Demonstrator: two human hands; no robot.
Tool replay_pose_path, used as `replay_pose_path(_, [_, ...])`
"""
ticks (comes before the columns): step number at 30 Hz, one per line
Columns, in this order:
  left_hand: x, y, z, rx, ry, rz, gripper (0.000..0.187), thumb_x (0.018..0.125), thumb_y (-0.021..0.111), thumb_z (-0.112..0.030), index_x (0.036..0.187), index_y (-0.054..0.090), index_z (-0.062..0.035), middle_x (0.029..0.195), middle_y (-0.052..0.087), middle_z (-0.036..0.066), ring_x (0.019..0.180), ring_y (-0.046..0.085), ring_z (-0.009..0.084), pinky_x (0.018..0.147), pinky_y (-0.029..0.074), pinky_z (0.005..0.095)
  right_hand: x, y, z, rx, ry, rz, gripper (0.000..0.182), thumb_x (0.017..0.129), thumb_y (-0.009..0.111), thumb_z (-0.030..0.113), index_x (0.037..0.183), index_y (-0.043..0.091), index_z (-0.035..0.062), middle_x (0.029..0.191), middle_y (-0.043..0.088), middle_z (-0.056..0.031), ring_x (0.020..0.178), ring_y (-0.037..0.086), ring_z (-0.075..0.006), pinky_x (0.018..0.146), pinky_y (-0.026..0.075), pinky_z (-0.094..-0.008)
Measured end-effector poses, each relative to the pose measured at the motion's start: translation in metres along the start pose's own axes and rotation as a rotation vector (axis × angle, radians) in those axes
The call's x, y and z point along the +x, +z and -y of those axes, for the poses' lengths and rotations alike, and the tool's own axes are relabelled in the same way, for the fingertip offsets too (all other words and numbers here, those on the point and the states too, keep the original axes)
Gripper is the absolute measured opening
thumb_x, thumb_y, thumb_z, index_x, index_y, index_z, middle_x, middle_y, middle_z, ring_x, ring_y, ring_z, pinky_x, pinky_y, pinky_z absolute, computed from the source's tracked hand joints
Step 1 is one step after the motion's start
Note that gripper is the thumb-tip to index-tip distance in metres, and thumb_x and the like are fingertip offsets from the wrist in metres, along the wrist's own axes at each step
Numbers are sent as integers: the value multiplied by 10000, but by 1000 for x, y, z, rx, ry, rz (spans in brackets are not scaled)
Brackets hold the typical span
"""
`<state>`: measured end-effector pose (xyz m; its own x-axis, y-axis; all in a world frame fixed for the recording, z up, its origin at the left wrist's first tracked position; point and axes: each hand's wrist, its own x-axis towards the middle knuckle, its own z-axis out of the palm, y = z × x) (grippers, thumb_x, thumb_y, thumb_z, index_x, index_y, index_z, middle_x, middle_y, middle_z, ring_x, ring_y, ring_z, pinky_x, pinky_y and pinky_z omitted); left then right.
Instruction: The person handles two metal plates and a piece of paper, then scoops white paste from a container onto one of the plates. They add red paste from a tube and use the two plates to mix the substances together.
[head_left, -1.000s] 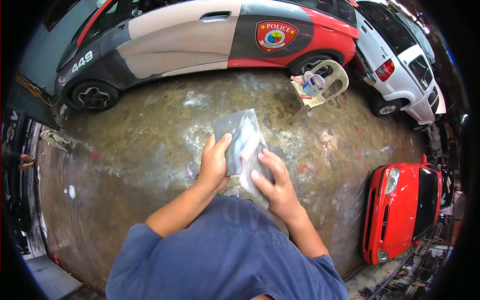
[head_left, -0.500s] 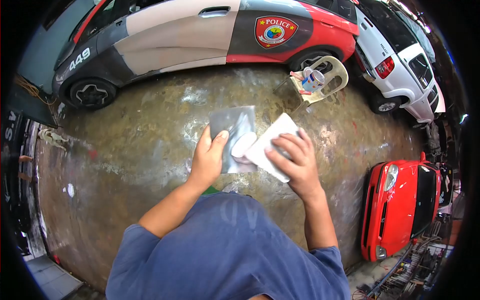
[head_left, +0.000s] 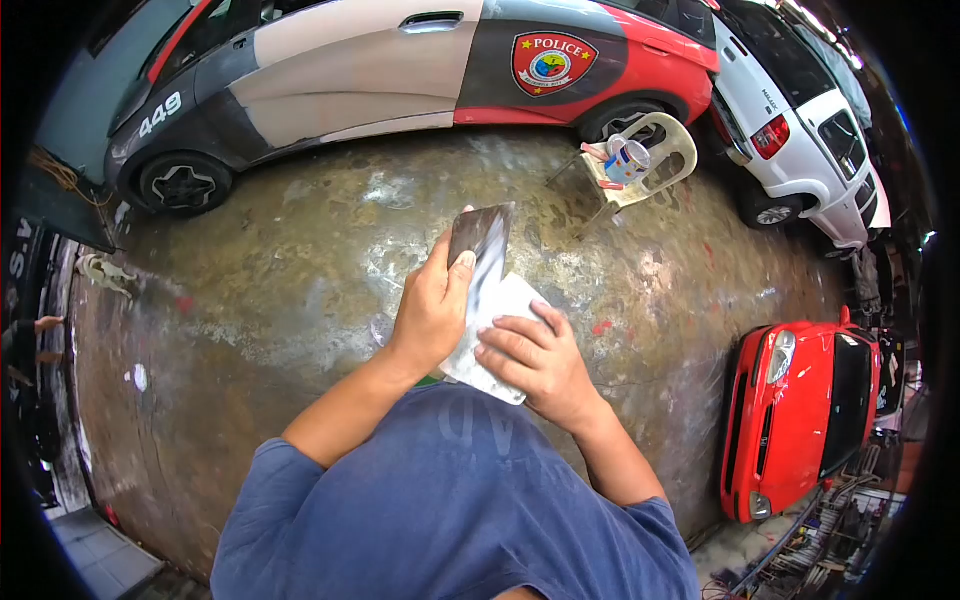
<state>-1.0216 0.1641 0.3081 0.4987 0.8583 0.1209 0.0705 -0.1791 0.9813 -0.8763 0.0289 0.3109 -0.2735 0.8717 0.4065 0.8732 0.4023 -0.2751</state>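
My left hand is closed around a thin grey rectangular sheet, with the thumb on its face; whitish smears show on the sheet. My right hand grips a flat white rectangular plate, its fingers spread across the upper face. The plate's upper part overlaps the lower part of the sheet, so the two appear to touch. Both are held in front of my chest, above the floor. What lies between the sheet and the plate is hidden.
A police car with bare beige panels stands ahead. A plastic chair holds a can. A white pickup and a red car stand right. A pale dog and another person's hand are left.
My right hand has moved left and toward my body with the white plate, now lower against the sheet. My left hand has tilted the sheet and shifted slightly right. The pale smear between them is now covered.
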Motion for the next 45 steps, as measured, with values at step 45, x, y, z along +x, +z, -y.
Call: replay_pose_path(45, [8, -178, 109, -1118, -624, -41, 388, 1013, 577, -207, 1353, 504, -34, 1178, 643, 86, 1019, 655, 183, 880, 552, 343, 212, 126, -62, 1593, 856, -220, 283, 922, 660, 93, 1163, 533, 15, 1042, 676, -98, 912, 668, -141, 819, 553, -295])
